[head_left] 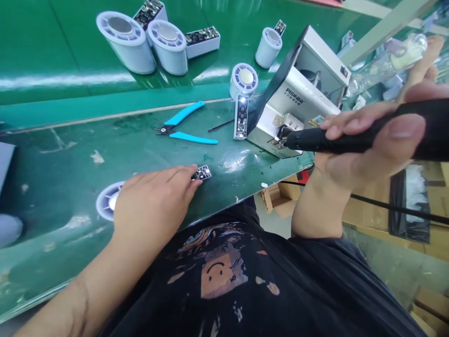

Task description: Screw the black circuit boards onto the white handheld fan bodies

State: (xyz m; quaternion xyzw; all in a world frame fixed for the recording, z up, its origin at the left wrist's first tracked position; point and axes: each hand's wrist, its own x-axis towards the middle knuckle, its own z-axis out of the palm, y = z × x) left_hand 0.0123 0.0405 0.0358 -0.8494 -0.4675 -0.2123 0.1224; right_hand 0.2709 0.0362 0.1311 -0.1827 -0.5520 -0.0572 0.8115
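Observation:
My right hand (372, 135) is wrapped around a black electric screwdriver (322, 140). Its tip meets the front outlet of a silver screw feeder (291, 100); whether a screw sits on the bit is too small to tell. On the left, my left hand (157, 196) is closed over a white device lying on the bench. The device's round ribbed end (107, 202) shows beside my wrist, and its circuit board (202, 172) sticks out past my fingertips. My hand hides its middle. A similar device (244, 80) with a lit board stands against the feeder.
Blue-handled side cutters (185, 122) and a thin dark rod (220, 125) lie behind my left hand. Several more white cylinder devices (168, 47) stand at the back of the green bench (70, 159). Another person's hand (426, 61) is at the far right, near a clear plastic bottle (379, 70). Cardboard boxes (284, 199) are below.

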